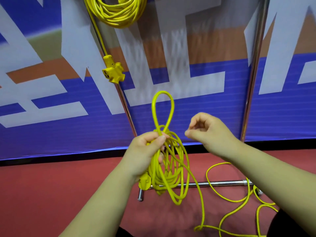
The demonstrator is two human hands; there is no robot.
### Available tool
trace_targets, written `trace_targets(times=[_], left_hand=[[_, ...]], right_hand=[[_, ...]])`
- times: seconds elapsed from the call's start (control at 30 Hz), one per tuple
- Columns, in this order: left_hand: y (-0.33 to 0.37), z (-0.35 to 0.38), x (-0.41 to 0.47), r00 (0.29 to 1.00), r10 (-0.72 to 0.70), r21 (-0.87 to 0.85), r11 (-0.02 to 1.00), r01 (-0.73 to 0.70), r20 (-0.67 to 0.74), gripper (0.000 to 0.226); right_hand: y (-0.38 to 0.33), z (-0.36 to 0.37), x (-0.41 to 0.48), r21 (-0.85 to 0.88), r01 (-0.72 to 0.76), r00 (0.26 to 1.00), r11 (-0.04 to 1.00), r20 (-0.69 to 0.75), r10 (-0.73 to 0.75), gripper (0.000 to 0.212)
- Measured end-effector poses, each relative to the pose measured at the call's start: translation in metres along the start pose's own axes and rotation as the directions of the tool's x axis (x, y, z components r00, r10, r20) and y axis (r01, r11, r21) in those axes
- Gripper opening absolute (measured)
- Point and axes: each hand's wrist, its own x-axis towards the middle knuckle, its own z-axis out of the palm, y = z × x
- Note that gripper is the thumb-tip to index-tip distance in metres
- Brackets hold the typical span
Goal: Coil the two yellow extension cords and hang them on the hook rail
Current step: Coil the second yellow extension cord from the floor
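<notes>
Background: red carpet (pixel 51 194).
Done: first cord (pixel 118 14) hangs coiled.
Left hand (pixel 147 151): grips second cord (pixel 157 177), part-coiled.
Right hand (pixel 210 132): loosely curled, empty.
Remaining: I judge loose tail (pixel 199 228), then hanging.

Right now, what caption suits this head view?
Left hand grips half-coiled yellow extension cord; right hand empty; second yellow coil hangs above.
</notes>
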Motion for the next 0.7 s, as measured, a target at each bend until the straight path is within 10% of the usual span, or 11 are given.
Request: trace_targets(times=[0.17, 0.3, 0.7], left_hand=[[0.026, -0.013, -0.005, 0.987, 0.070, -0.229, 0.968, -0.102, -0.145, 0.014], [0.038, -0.023, -0.008, 0.970, 0.107, -0.292, 0.941, -0.170, -0.220, 0.016], [0.019, -0.063, -0.003, 0.941, -0.034, -0.368, 0.924, -0.099, -0.336, 0.021]], right_hand=[[0.033, 0.006, -0.015, -0.497, -0.052, 0.934, 0.866, 0.283, 0.219, 0.037], [0.042, 0.012, -0.019, -0.487, -0.115, 0.875, 0.866, 0.364, 0.321, 0.038], [0.028, 0.030, -0.013, -0.343, 0.022, 0.983, 0.939, -0.162, -0.082, 0.023]])
